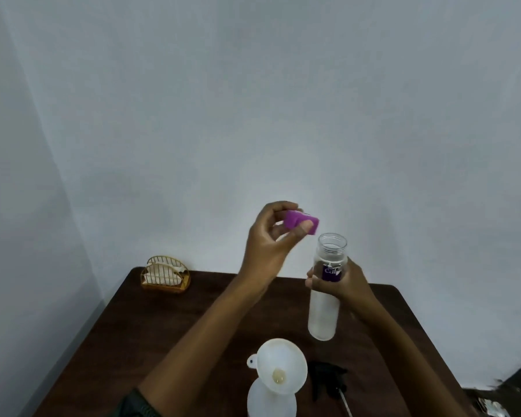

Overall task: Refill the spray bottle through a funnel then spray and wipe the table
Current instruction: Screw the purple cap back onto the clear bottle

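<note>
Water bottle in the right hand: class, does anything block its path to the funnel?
Nothing visible does. The water bottle, uncapped, is held in the right hand above the table; the funnel sits open in the spray bottle just below. The left hand holds the purple cap aside.

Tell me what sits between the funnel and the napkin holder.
Head view: only the left forearm crosses above bare table between funnel and napkin holder.
</note>
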The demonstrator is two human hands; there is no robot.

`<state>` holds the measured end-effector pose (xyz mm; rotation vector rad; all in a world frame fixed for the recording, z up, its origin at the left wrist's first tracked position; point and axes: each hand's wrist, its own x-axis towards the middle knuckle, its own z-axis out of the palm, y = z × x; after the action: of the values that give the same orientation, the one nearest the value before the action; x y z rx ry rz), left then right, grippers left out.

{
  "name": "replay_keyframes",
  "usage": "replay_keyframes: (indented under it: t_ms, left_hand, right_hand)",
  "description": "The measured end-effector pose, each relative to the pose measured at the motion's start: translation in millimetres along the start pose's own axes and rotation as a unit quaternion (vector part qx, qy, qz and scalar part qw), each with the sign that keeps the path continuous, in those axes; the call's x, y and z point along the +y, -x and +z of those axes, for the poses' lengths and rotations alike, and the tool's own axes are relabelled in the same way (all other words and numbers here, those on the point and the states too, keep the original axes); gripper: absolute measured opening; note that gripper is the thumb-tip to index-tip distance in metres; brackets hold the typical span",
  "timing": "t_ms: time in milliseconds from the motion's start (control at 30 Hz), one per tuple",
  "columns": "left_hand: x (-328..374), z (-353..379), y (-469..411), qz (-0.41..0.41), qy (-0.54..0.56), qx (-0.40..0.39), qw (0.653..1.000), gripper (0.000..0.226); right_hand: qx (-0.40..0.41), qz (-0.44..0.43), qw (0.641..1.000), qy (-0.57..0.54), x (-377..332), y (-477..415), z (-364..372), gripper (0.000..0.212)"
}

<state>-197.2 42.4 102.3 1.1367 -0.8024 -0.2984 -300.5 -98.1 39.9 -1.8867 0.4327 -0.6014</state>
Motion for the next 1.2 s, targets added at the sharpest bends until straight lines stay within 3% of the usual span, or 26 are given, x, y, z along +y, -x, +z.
replay_keyframes:
  t_ms: [167, 367, 633, 767, 900, 1000, 1200]
  left_hand:
    - [-11.8, 19.8, 0.1, 0.04, -0.067, -0.031, 0.996, 0.032]
    - [-14.3, 5.7, -5.0, 0.036, -0.112, -0.078, 0.99, 0.027]
    - [-13.2, -11.8, -12.8, 0.05, -0.105, -0.119, 0.986, 0.026]
    - [-12.8, -10.4, -13.3, 0.049, -0.114, -0.07, 0.99, 0.025]
    - [-9.9, -9.5, -12.1, 0.05, -0.13, -0.044, 0.989, 0.02]
    - [-6.1, -10.3, -11.4, 0.064, -0.168, -0.043, 0.983, 0.039]
    - [-2.5, 6.2, -9.2, 0.069, -0.114, 0.08, 0.988, 0.044]
  right_hand:
    - [0.001, -0.037, 0.999, 0.018, -18.3, -12.7, 14.1, 0.046]
    - [-0.002, -0.037, 0.999, 0.025, -22.7, -15.5, 21.7, 0.045]
    - [-0.007, -0.018, 1.0, -0.005, -20.7, -18.6, 26.7, 0.061]
    - [-0.007, -0.022, 1.0, 0.007, -22.1, -21.6, 29.1, 0.079]
    - [0.01, -0.038, 0.999, 0.003, -27.8, -21.7, 34.6, 0.064]
    - [0.023, -0.064, 0.998, 0.005, -34.3, -22.8, 38.0, 0.057]
    - [0.084, -0.092, 0.992, 0.032, -39.7, -28.4, 46.5, 0.054]
